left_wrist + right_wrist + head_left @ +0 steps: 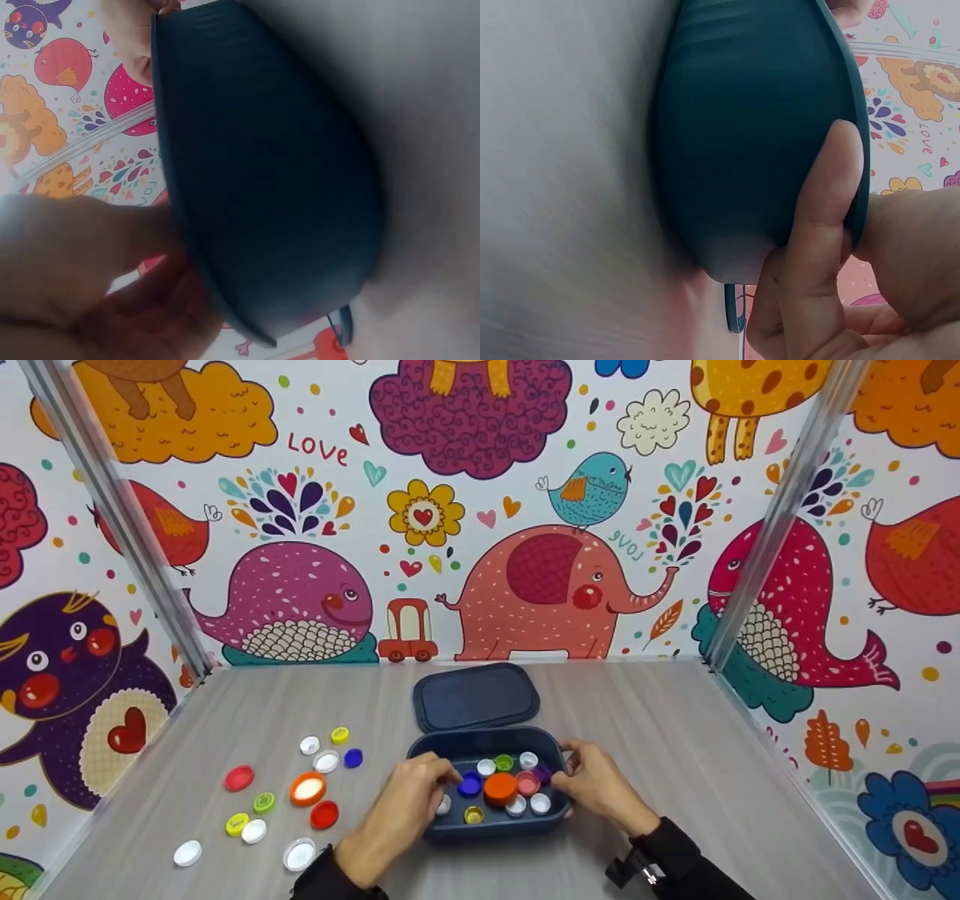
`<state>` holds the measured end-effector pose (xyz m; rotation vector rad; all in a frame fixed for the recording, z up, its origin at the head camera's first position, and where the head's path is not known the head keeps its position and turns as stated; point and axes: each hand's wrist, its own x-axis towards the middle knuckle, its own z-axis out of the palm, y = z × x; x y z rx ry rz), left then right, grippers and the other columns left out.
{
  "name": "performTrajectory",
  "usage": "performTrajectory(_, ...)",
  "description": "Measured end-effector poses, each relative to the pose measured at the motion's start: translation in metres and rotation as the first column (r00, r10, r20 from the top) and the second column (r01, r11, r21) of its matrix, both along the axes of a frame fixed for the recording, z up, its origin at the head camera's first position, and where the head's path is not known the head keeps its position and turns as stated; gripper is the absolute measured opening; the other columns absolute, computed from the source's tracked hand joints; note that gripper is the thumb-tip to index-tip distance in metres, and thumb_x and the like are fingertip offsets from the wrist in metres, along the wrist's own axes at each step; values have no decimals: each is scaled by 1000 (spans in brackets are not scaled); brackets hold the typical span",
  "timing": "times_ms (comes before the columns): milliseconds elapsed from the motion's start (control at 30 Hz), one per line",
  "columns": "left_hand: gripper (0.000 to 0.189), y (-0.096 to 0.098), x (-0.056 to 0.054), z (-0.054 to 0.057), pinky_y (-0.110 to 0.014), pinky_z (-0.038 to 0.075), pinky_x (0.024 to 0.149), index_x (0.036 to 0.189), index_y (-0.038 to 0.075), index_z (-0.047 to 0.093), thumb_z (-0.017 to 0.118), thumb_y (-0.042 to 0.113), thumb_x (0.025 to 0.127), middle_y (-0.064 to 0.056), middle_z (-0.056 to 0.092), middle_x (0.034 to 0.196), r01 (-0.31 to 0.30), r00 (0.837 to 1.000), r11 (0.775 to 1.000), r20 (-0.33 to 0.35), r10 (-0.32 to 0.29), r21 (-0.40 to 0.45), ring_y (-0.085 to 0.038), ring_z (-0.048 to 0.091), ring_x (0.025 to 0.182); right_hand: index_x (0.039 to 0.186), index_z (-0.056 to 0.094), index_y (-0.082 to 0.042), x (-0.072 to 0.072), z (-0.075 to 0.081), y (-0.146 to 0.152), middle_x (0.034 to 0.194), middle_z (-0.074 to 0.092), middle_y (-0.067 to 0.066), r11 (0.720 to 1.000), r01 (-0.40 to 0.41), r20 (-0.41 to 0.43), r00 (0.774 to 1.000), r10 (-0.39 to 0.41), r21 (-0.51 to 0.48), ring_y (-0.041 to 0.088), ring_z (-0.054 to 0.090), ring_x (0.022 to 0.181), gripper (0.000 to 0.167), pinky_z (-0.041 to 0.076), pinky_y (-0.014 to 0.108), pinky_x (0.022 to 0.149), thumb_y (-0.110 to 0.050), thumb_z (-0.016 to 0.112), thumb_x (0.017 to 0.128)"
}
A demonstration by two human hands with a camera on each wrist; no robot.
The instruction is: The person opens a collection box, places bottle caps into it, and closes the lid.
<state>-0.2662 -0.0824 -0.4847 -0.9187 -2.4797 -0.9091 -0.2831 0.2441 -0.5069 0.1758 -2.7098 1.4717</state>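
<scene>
A dark blue plastic box (491, 831) stands on the table with several bottle caps inside, among them an orange cap (500, 789), a pink cap (527, 783) and a blue cap (470, 784). My right hand (604, 787) grips the box's right wall, thumb over the rim and fingers along the outside. In the right wrist view, a finger (829, 180) lies against the outer wall. My left hand (409, 806) reaches over the left rim, fingertips close to the blue cap and a white cap (443, 805). I cannot tell whether those fingertips, partly hidden, pinch anything.
The dark blue lid (477, 697) lies flat behind the box. Left of it several loose caps are spread on the table, including a red cap (325, 814), an orange-rimmed cap (307, 788) and a white cap (187, 853). Printed walls (420, 570) enclose the table's back and sides.
</scene>
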Motion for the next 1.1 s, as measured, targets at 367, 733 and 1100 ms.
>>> performTrajectory(367,23,-6,-1,0,-37,70,85,100,8,88,79,-13,95,-2,82,97,-72,996,997,48,71,13,-17,79,92,139,71,11,0,0,-1,82,57,1,1000,2,5,1000,-2,-27,13,53,68,57,41,20,57,4,79,83)
performTrajectory(733,23,-44,-12,5,-34,68,79,105,15,89,84,-6,96,-2,84,104,-293,956,954,5,294,59,-17,79,89,140,70,12,1,1,-1,86,58,1,1000,11,17,1000,-11,-13,13,56,68,57,44,20,58,2,78,84)
performTrajectory(1100,21,-126,-30,-5,-61,67,102,124,2,85,82,6,104,-24,80,129,-462,863,884,191,467,-71,-42,80,114,140,71,11,1,0,-1,84,60,3,1000,11,15,1000,-11,-8,15,55,71,58,42,22,61,3,80,84)
